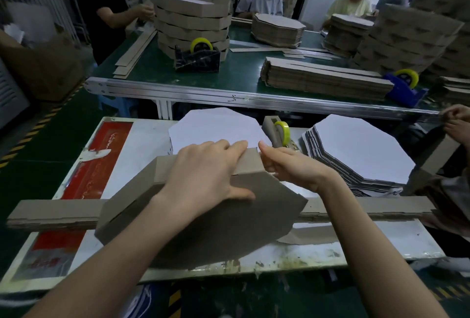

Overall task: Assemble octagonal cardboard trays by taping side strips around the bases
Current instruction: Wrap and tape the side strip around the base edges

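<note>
**Head view.** A brown octagonal base (216,228) lies on the near part of the white table (132,155). It overlaps a bundle of long strips (56,212) that runs across the table from left to right. A side strip (162,171) stands folded along the base's far and left edges. The left hand (203,177) lies flat over it — fingers straight and pressing the strip's top edge, thumb splayed on the base. The right hand (287,167) meets the strip's right end. Its thumb is upright at the corner and its fingers are curled beneath, apparently pinching that end, though the contact is partly hidden. Just beyond the hands sit a stack of white-faced bases (218,127), a tape dispenser (276,133) with a yellowish roll, and a second stack (356,149) at right. Behind these is a green conveyor table (241,73), which carries finished trays (190,17), a strip pile (325,78), a black dispenser (197,59) and a blue dispenser (404,86).
</note>
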A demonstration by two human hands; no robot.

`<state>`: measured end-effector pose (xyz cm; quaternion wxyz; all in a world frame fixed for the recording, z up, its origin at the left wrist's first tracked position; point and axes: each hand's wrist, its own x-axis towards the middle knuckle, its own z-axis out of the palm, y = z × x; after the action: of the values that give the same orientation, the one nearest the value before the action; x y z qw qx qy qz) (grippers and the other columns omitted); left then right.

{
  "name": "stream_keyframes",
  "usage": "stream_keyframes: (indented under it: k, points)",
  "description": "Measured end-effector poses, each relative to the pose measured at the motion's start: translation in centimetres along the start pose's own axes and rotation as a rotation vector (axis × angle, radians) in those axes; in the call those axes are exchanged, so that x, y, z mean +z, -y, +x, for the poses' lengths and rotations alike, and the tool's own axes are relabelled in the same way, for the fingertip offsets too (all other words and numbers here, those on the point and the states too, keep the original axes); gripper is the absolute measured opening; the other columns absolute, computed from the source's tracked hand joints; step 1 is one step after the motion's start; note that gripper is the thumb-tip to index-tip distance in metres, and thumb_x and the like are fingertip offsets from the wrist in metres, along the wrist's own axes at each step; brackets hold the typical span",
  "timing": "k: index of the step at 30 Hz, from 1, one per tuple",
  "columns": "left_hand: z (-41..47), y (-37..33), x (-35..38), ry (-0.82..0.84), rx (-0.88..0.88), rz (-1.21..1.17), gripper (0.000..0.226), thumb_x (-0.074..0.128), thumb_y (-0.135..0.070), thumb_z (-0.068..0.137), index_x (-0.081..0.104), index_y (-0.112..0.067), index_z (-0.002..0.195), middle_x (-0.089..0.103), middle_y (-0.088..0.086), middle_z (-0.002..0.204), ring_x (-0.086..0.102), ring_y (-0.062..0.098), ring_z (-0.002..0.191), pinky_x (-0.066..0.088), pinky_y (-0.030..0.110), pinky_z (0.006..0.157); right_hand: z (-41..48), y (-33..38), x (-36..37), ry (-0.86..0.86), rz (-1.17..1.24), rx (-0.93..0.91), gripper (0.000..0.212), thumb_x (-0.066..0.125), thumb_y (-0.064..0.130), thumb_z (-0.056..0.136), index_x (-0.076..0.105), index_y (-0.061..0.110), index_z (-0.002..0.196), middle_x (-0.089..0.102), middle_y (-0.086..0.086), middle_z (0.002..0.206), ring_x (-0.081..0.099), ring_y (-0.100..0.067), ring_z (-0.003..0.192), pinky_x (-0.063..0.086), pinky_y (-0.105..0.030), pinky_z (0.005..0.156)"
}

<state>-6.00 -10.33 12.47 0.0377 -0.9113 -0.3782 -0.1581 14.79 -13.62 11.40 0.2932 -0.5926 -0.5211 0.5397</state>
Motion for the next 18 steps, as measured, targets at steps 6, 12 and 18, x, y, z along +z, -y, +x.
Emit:
stream_keyframes:
  k: [6,12,18]
  points:
    - [-4.0,3.1,-0.7,-0.144,-0.12,-0.401,0.092,0.048,-0.088,0.06,0.045,-0.036,0.135,0.061,-0.012,0.116,0.057,0.013,0.097,0.052,0.035,0.076,-0.6,2.8,-1.3,0.021,-0.341,-0.169,0.051,0.057,0.06,0.087,0.061,0.014,0.067,0.046,0.006,0.061,0.043,-0.005,0.057,0.035,-0.013,0.055]
    - [-6.4,5.4,1.7,-0.179,-0.212,-0.583,0.095,0.059,-0.084,0.056,0.051,-0.031,0.134,0.055,-0.02,0.117,0.052,0.003,0.101,0.046,0.022,0.082,-0.7,5.4,-1.9,-0.134,-0.346,-0.294,0.041,0.075,0.061,0.071,0.077,0.021,0.081,0.073,0.001,0.079,0.062,-0.011,0.07,0.048,-0.026,0.067]
    - [-7.0,6.6,2.7,-0.28,-0.202,-0.6,0.091,0.059,-0.082,0.063,0.052,-0.024,0.132,0.054,-0.017,0.118,0.054,0.004,0.102,0.049,0.025,0.083,-0.1,5.2,-1.0,-0.074,-0.351,-0.316,0.023,0.073,0.044,0.076,0.079,0.025,0.086,0.076,0.003,0.087,0.068,-0.008,0.08,0.053,-0.019,0.074]
